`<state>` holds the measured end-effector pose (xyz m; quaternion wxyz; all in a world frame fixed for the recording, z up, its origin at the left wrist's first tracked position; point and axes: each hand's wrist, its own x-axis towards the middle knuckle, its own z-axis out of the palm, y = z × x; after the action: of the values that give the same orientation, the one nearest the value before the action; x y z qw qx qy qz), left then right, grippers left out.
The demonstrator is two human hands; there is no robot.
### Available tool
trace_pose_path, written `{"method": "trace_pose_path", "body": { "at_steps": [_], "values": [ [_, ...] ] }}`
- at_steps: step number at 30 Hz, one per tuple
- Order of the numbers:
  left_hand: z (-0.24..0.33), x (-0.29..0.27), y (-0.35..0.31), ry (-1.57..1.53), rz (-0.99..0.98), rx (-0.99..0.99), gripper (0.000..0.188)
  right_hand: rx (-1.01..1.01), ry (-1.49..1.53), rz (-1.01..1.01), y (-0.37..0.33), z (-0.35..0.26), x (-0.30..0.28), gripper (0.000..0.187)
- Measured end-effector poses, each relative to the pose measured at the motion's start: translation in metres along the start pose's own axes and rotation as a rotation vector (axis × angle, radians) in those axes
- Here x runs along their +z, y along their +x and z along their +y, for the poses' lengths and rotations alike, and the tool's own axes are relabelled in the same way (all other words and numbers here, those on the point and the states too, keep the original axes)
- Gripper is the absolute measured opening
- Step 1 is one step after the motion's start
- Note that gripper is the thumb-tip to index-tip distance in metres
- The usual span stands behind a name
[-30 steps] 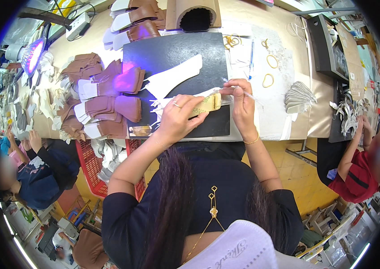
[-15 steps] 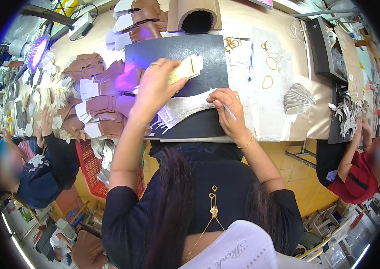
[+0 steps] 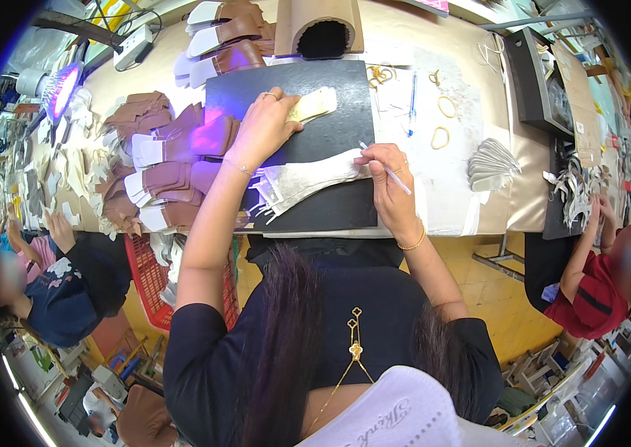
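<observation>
My left hand (image 3: 269,123) is closed over the near left end of a pale yellow, strip-shaped piece (image 3: 319,103) with a rounded far end, low over the black board (image 3: 345,78). Some of its fingers are hidden behind the hand. My right hand (image 3: 390,175) pinches a thin white pen-like stick (image 3: 400,181), its tip near the right end of a whitish stack of cut pieces (image 3: 304,181). That stack lies fanned across the board, with narrow tabs sticking out at its left end.
Brown and white cut pieces (image 3: 170,179) lie in piles to the left. Beyond the board stands a brown arched block (image 3: 323,33). Rubber bands (image 3: 445,106), a blue pen (image 3: 412,104) and a grey fan of pieces (image 3: 492,165) lie right. Co-workers sit at both sides.
My left hand has moved slightly toward the far side and the pale yellow piece now looks turned flatter. My right hand has shifted a little right with the white stick.
</observation>
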<state>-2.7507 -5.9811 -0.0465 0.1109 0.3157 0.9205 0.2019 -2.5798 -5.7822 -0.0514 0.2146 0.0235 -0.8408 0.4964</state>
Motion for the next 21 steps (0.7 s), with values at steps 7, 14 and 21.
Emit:
{"method": "trace_pose_path", "body": {
  "at_steps": [7,14,21],
  "values": [
    [0.028,-0.019,-0.026,-0.059,0.315,0.113,0.05,0.115,0.065,0.044,-0.005,0.012,-0.015,0.028],
    [0.038,0.004,-0.048,-0.193,0.301,0.349,0.052,0.169,0.069,0.019,-0.003,0.012,-0.014,0.029],
    [0.024,-0.023,-0.025,-0.462,0.567,0.305,0.052,0.173,0.091,-0.014,0.017,-0.014,0.002,0.023]
  ]
}}
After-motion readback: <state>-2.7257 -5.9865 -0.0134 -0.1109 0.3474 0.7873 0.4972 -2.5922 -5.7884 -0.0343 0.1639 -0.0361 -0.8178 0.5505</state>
